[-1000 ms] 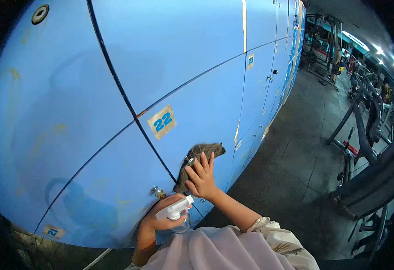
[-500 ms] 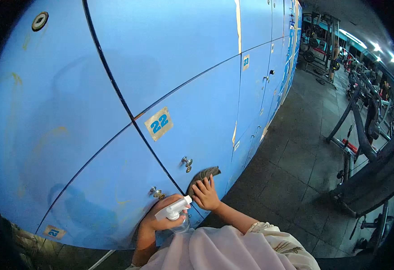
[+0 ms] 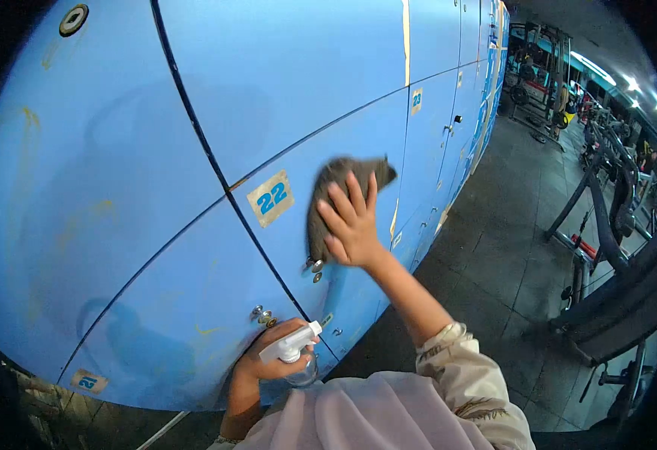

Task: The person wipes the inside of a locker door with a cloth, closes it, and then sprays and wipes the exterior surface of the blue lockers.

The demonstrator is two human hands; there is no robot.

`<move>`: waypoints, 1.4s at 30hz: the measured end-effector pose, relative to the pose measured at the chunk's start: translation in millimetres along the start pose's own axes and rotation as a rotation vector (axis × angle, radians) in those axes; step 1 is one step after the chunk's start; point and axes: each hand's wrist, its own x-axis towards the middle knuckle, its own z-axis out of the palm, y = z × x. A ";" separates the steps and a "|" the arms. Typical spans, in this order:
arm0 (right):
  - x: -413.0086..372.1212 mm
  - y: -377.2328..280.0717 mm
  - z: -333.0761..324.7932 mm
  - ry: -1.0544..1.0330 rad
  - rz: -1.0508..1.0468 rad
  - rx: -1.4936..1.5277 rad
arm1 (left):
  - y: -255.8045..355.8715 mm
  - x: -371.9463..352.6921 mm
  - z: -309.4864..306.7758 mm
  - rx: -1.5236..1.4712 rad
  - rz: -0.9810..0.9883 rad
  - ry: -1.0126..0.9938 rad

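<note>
A dark grey cloth (image 3: 319, 217) lies flat against the blue locker door (image 3: 358, 135), right of the number 22 label (image 3: 271, 198). My right hand (image 3: 352, 223) presses it there, palm to the door and fingers spread. Low in front of the lockers, my left hand (image 3: 272, 358) is wrapped round a clear spray bottle (image 3: 303, 369) with a white spray head (image 3: 292, 345). That hand is beside a small metal knob (image 3: 261, 313) and lock. Another knob (image 3: 315, 265) sits at the cloth's lower edge.
Blue lockers fill the left and centre, with a number 21 label (image 3: 89, 381) low at the left and a number 23 label (image 3: 417, 100) farther along. Gym machines (image 3: 606, 202) stand on the dark tiled floor (image 3: 486, 262) to the right.
My right hand has moved the cloth up the door, from below the knobs to beside the number 22 label. My left hand and the bottle have hardly moved.
</note>
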 end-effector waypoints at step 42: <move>112.3 -37.2 -19.4 -0.002 0.040 0.002 | -2.0 0.5 -1.7 0.101 0.056 0.002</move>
